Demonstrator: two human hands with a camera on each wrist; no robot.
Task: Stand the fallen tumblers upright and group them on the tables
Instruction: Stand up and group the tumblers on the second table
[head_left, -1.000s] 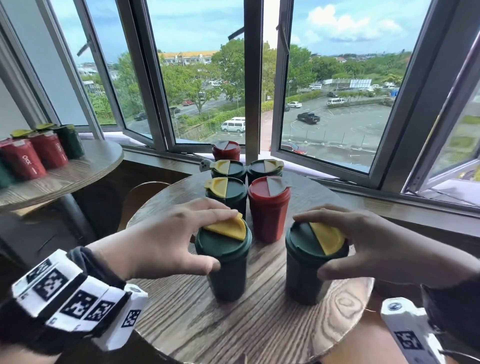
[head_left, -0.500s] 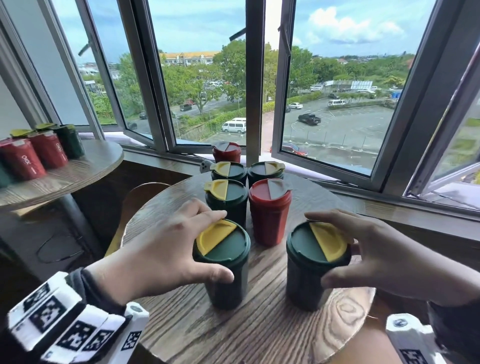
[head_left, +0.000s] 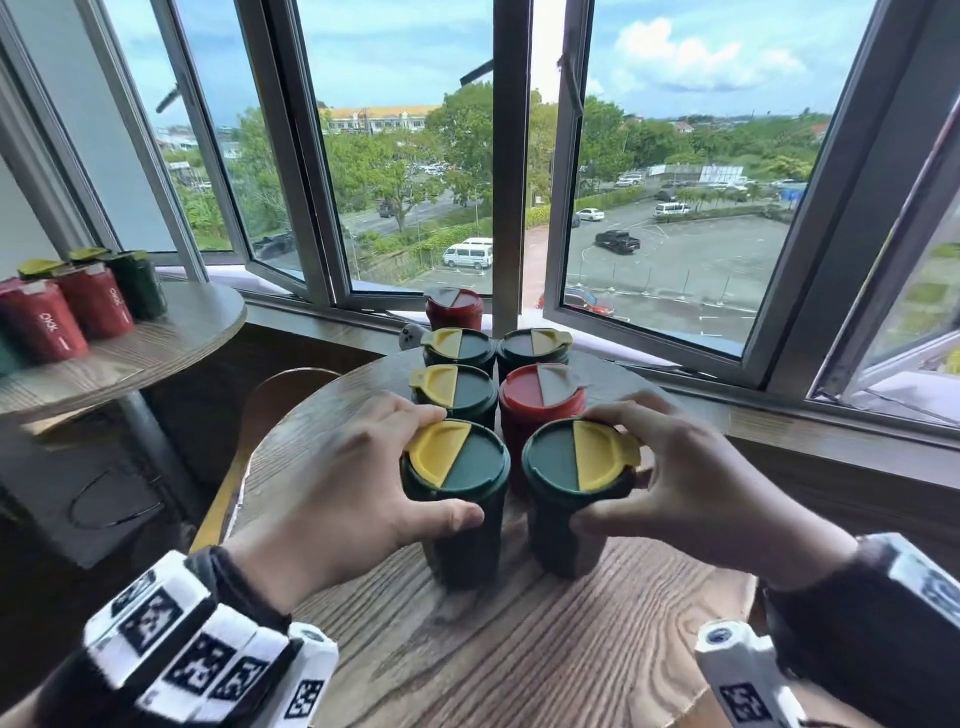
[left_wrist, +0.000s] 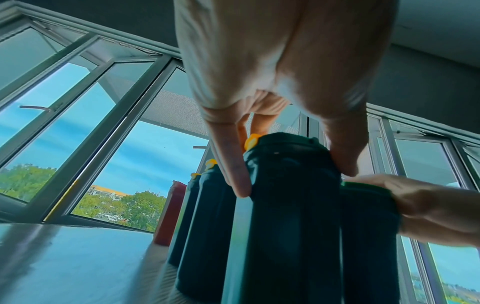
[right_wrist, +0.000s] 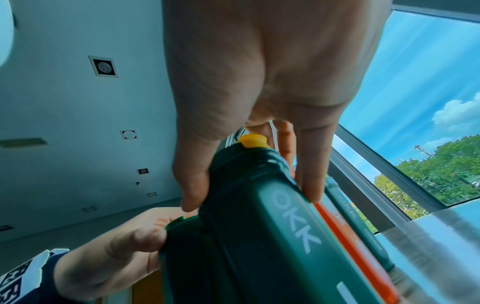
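Near edge of the round counter (head_left: 519, 649): left hand (head_left: 332, 499) and right hand (head_left: 696, 488) each curl around the lid rim of an upright green tumbler, the left tumbler (head_left: 457, 499) and the right tumbler (head_left: 576, 493). Half a second earlier the pair stood well apart; now they stand just beside each other, close against the red tumbler (head_left: 540, 410) and the upright rows behind. Far left, more tumblers stand grouped on the side counter (head_left: 156, 348). Grouping here looks nearly complete

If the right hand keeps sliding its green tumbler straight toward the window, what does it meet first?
Probably the red plastic tumbler with the grey lid flap, right behind the green yellow-flapped tumbler in the right hand; the gap looks tiny.
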